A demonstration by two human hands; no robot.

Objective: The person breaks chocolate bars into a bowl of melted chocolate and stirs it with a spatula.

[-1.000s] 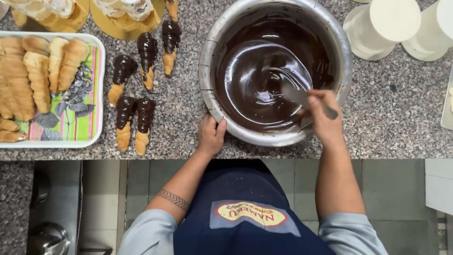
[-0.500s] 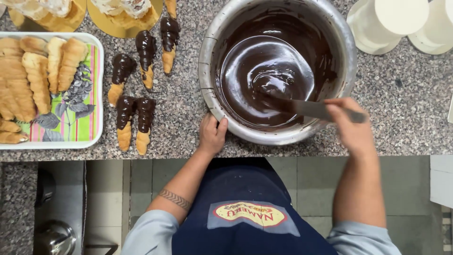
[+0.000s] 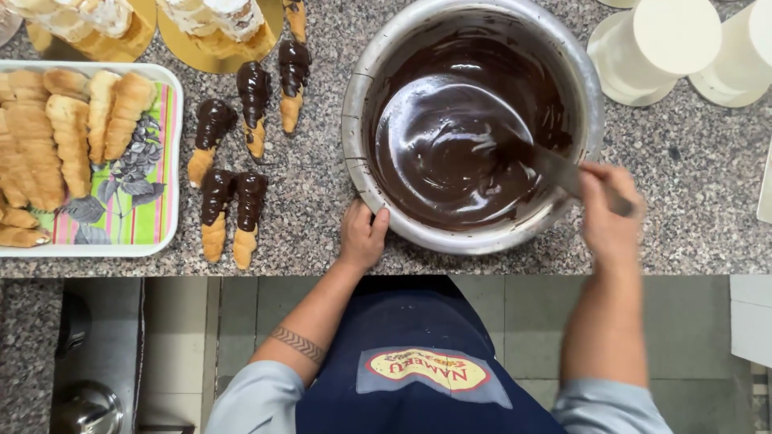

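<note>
head view: steel bowl [image 3: 474, 237] of melted chocolate [image 3: 450, 153] near the table's front edge. left hand [image 3: 362, 237] pressed against the bowl's near rim, grip curled on it. right hand [image 3: 609, 217] over the right rim, grip clamped on a spatula [image 3: 555, 170] dipped in chocolate. chocolate-tipped pastry horns [image 3: 233, 205] left of bowl.

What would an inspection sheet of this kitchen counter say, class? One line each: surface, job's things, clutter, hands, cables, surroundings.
Surface: speckled granite counter.
Job's things: steel bowl of melted chocolate; spatula dipped in it.
Clutter: chocolate-dipped pastry cones on the counter; plain cones on a striped tray; white containers.
Hands: left hand steadies the bowl rim; right hand grips the spatula.
Cables: nothing seen.
Surroundings: tiled floor, dark apron.
</note>
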